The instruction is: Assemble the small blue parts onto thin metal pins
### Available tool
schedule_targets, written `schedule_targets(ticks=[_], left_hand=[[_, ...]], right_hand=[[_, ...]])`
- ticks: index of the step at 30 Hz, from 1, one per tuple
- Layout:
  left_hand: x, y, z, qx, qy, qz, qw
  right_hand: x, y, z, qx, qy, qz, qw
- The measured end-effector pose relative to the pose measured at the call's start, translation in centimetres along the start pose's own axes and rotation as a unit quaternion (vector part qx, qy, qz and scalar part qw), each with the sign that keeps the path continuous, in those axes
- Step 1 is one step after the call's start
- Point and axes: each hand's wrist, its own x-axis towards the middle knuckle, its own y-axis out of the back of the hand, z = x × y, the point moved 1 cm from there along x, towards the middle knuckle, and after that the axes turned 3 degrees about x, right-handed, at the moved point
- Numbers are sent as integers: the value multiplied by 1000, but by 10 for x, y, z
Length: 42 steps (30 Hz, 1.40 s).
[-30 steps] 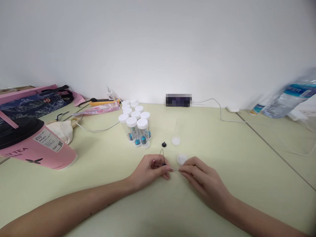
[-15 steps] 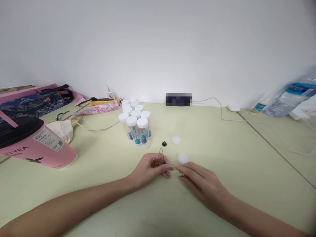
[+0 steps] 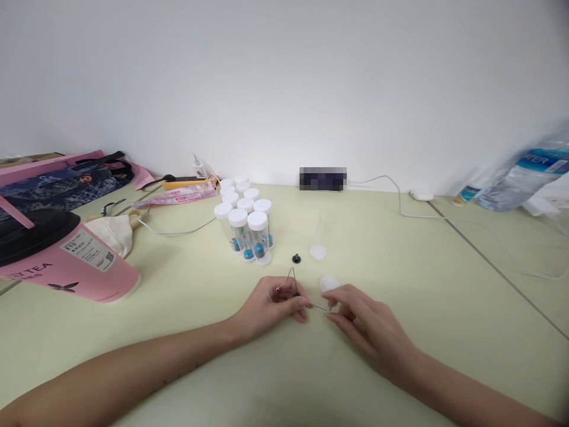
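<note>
My left hand (image 3: 282, 302) is closed in a pinch on a small dark blue piece (image 3: 296, 295), mostly hidden by the fingers. A thin bent wire (image 3: 292, 274) with a pink end rises from the same grip. From these fingertips a thin metal rod (image 3: 318, 306) sticks out to the right. At the rod's far end, my right hand (image 3: 362, 323) has its thumb and index finger apart; whether a finger touches the rod is hard to see. Beyond the hands lie a small black round part with a stem (image 3: 296, 258) and a white cap (image 3: 329, 284).
Several clear tubes with white lids (image 3: 258, 222) and blue items inside stand left of centre. A clear tube (image 3: 318, 251) stands behind the white cap. A pink cup (image 3: 98, 267) is at left, a phone (image 3: 323, 179) by the wall, a water bottle (image 3: 515, 184) at far right.
My right hand's fingers have spread apart at the rod's end, and more of the rod shows. My left hand keeps its grip in nearly the same place.
</note>
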Motion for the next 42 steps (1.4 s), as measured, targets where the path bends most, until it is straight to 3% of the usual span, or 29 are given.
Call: schedule_targets(ticks=[3, 7, 15, 19, 26, 29, 33, 37, 39, 42], left_hand=[[1, 0, 2, -10, 5, 1, 1000], [1, 0, 3, -5, 7, -8, 1000], [-1, -1, 1, 15, -7, -10, 1000], [1, 1, 3, -37, 6, 12, 999], [2, 0, 2, -27, 0, -6, 1000], [1, 0, 1, -5, 0, -11, 1000], [0, 0, 2, 9, -7, -19, 1000], [0, 0, 2, -1, -7, -12, 1000], [1, 1, 2, -27, 3, -1, 1000], [3, 2, 2, -53, 8, 1, 999]], right_hand=[[-1, -2, 0, -39, 35, 30, 998], [-1, -3, 0, -48, 65, 22, 997], [2, 1, -3, 88, -31, -96, 991], [2, 0, -1, 29, -6, -41, 999], [-5, -7, 0, -112, 121, 40, 986], [-4, -5, -2, -102, 110, 4, 989], [3, -1, -2, -56, 26, -56, 996], [6, 0, 0, -49, -45, -55, 996], [4, -1, 0, -79, -37, -30, 996], [-2, -5, 0, -165, 43, 14, 985]])
